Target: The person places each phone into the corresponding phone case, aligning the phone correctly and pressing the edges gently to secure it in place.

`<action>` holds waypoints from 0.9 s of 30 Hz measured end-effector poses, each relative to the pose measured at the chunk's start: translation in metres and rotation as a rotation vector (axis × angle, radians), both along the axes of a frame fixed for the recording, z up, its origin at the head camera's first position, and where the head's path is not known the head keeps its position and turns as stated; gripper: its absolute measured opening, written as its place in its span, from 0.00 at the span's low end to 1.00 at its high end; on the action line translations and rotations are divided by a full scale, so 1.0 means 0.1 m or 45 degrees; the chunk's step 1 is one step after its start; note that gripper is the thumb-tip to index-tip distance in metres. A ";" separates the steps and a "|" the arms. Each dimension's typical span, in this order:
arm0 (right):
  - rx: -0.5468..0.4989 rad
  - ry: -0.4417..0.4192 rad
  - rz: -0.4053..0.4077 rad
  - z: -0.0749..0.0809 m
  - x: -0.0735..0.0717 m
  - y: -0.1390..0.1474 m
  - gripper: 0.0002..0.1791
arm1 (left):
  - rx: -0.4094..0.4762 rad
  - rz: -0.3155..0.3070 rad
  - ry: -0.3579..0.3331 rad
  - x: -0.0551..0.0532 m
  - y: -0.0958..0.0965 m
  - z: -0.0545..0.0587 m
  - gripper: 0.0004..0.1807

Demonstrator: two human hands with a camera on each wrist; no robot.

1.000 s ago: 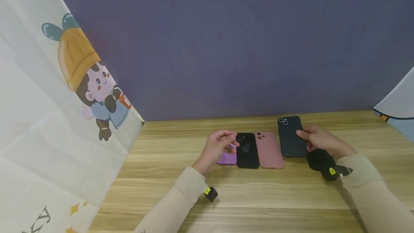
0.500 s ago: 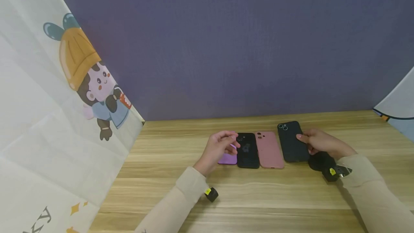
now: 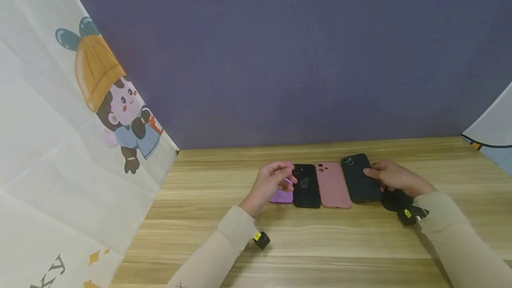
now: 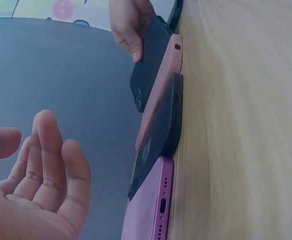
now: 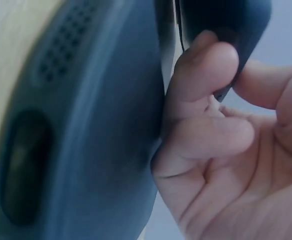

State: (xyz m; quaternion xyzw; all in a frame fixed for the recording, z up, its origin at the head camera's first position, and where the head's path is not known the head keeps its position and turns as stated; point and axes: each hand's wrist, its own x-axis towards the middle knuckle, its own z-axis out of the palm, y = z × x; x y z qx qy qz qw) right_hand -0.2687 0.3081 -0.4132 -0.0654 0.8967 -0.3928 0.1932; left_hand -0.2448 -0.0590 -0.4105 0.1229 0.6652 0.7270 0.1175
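My right hand (image 3: 400,178) pinches a dark phone case (image 3: 357,180) by its right edge, thumb on the back and fingers behind. The case has two ringed camera holes and leans slightly left, close beside a pink phone case (image 3: 334,186). Left of the pink one lie a black phone case (image 3: 306,188) and a purple phone case (image 3: 282,197) in a row. My left hand (image 3: 270,186) hovers over the purple case with loosely bent fingers and nothing in them. Another dark phone case (image 5: 106,130) fills the left of the right wrist view, beside my fingers.
The wooden table (image 3: 224,243) ends at a dark blue-grey panel (image 3: 300,57) behind the row. A white cloth (image 3: 44,146) with a cartoon figure hangs at the left. Another printed sheet (image 3: 494,119) edges in at the right.
The dark case in my right hand has come down toward me and a little left, closer to the pink case and more tilted. My left hand has stayed nearly still.
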 end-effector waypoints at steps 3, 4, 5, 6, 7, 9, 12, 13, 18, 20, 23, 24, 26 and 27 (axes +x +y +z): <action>0.041 0.005 0.003 0.00 0.01 -0.02 0.20 | 0.005 0.004 0.005 0.00 0.00 -0.01 0.14; 0.057 0.008 0.003 0.00 0.01 -0.03 0.20 | 0.007 0.006 0.005 0.00 0.00 -0.01 0.14; 0.074 0.013 0.005 0.00 0.01 -0.04 0.20 | 0.007 0.009 0.005 0.01 0.00 -0.01 0.14; 0.089 0.015 0.002 0.00 0.01 -0.04 0.20 | 0.008 0.011 0.004 0.01 0.00 0.00 0.13; 0.103 0.023 0.004 0.00 0.02 -0.05 0.20 | 0.008 0.014 0.003 0.00 0.00 -0.01 0.13; 0.126 0.032 -0.002 -0.01 0.02 -0.07 0.20 | 0.007 0.018 0.001 0.00 0.00 -0.01 0.13; 0.154 0.054 -0.006 0.00 0.03 -0.08 0.20 | -0.002 0.020 0.008 -0.01 0.00 -0.01 0.13; 0.166 0.062 -0.005 0.00 0.03 -0.09 0.20 | -0.006 0.022 0.009 -0.01 0.00 -0.01 0.13; 0.250 0.127 0.025 0.02 0.04 -0.11 0.20 | -0.037 0.040 -0.008 -0.02 0.00 -0.02 0.11; 0.295 0.166 0.050 0.03 0.05 -0.12 0.24 | -0.058 0.053 -0.007 -0.02 0.00 -0.04 0.11; 0.358 0.201 0.076 0.04 0.08 -0.15 0.28 | -0.121 0.074 0.028 -0.03 0.01 -0.06 0.11; 0.371 0.210 0.081 0.05 0.09 -0.16 0.28 | -0.146 0.079 0.042 -0.03 0.01 -0.07 0.11; 0.396 0.216 0.086 0.06 0.11 -0.17 0.25 | -0.208 0.087 0.078 -0.03 0.01 -0.09 0.11; 0.409 0.217 0.083 0.06 0.11 -0.18 0.23 | -0.239 0.088 0.095 -0.03 0.01 -0.10 0.11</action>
